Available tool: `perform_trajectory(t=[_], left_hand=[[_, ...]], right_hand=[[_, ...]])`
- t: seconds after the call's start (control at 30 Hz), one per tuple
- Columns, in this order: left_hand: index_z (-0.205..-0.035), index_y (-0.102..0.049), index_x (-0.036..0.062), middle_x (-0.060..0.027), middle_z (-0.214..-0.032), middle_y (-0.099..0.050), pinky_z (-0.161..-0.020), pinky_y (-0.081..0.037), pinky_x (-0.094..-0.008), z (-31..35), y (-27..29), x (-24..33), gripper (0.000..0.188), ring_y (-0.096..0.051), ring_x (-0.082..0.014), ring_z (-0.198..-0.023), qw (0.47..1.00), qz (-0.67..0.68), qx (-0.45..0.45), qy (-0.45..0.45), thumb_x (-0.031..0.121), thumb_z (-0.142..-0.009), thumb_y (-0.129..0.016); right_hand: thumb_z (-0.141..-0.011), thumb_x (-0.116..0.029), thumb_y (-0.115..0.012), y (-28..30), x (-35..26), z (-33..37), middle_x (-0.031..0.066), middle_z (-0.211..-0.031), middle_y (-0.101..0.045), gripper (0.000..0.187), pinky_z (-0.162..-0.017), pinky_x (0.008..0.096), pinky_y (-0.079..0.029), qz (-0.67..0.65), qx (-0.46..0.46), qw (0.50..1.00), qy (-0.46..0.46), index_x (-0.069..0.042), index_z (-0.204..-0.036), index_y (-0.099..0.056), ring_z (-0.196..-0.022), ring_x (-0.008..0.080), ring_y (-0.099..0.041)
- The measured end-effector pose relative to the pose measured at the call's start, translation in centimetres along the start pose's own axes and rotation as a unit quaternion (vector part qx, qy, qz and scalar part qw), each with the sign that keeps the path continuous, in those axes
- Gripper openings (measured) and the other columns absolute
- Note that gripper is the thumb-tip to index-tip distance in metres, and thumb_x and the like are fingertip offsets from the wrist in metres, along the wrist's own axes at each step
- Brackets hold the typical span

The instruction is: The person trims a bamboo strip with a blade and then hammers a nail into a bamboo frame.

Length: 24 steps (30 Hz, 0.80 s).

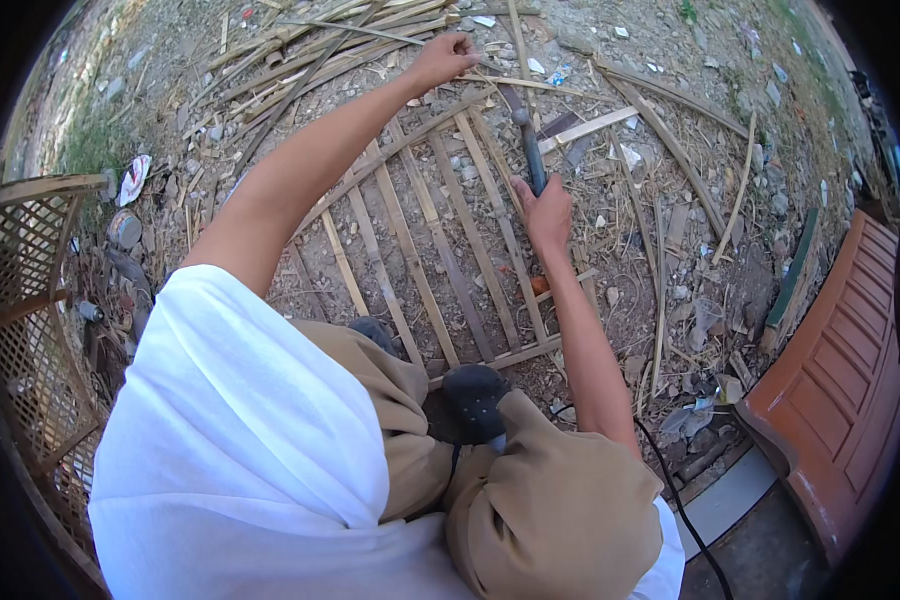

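So the right hand (pixel 547 213) has its fingers wrapped snug around the handle of a hammer (pixel 530 150), which points away from the person, with its head end out past the knuckles, toward the left hand (pixel 444 62). That left one is stretched farther out, fingers curled in and narrow, but honestly can't tell if they're pinching anything. Thin wood bits lie just beside its fingertips. The slatted frame (pixel 438 235) is flat on the ground, on the near side of the left fingers and mostly to the left of the right ones, its slats running between a far rail and a near rail. Just left of the left fingers and beyond them there's a messy pile of wood strips (pixel 340 55), and more loose strips are scattered right of the hammer. Way nearer than both hands, a dark shoe (pixel 475 400) sits by the frame's near rail. Black cable (pixel 673 475) runs on the near side of the right hand. Well out from the fingers, there's a lattice panel (pixel 30 308) far left and a reddish-brown panel (pixel 830 370) far right.
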<state>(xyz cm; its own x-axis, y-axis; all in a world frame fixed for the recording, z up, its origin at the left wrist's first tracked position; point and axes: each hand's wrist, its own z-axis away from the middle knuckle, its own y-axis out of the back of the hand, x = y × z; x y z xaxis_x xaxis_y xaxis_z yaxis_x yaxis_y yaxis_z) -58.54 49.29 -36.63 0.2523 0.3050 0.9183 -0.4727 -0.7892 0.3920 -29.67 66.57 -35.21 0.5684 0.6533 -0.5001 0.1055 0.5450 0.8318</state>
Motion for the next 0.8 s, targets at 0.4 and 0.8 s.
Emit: perform_trajectory(t=[0.4,0.8], left_hand=[[-0.093,-0.080,0.0057,-0.0039,-0.080,-0.077,-0.066,-0.055,-0.0317,6.1,5.4,-2.9,0.015,-0.070,-0.0113,-0.071,0.994,-0.017,0.026,0.105,0.017,-0.085,-0.088],[-0.092,-0.081,0.0039,-0.0231,-0.090,-0.078,-0.079,-0.060,-0.0444,5.0,-1.4,-1.4,0.024,-0.077,-0.0367,-0.088,0.995,-0.054,0.064,0.055,0.020,-0.076,-0.071]], right_hand=[[-0.098,-0.056,-0.076,-0.9,0.0,-0.1,0.0325,-0.092,-0.073,0.064,-0.080,0.0576,-0.054,0.012,0.025,0.999,0.047,0.006,-0.105,-0.064,-0.090,0.0531,-0.072],[-0.106,-0.052,-0.065,-1.5,1.7,-1.5,0.0341,-0.102,-0.075,0.057,-0.088,0.0633,-0.055,0.134,0.013,0.987,0.091,0.004,-0.119,-0.061,-0.103,0.0549,-0.072]])
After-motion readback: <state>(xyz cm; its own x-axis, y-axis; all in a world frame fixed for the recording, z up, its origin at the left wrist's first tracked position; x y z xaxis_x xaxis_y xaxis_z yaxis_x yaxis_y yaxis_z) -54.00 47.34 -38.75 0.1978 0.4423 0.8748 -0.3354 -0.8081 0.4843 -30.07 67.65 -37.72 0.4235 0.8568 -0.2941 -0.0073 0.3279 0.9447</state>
